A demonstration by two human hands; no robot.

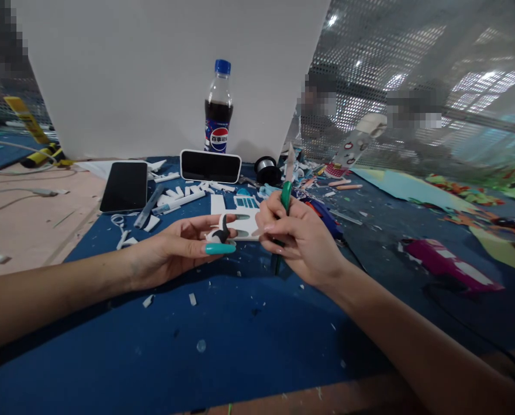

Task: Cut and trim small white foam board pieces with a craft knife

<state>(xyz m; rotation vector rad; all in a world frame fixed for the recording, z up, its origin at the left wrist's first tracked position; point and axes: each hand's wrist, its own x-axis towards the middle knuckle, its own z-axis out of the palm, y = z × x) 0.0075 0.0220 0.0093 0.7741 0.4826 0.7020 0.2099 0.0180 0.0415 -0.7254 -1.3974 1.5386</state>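
My left hand [184,248] pinches a small white foam piece [240,226] with slot cut-outs, held just above the blue mat [240,334]. A black ring sits on one finger and the nails are teal. My right hand [298,239] is wrapped round a green-handled craft knife [287,193], blade pointing up and away, its fingertips touching the right edge of the white piece.
A cola bottle [218,109] stands before a white board [166,75]. Two phones [124,185] [210,166] lie at the back among white foam offcuts [175,199]. A wire spool [267,168] and a magenta model [450,265] lie to the right.
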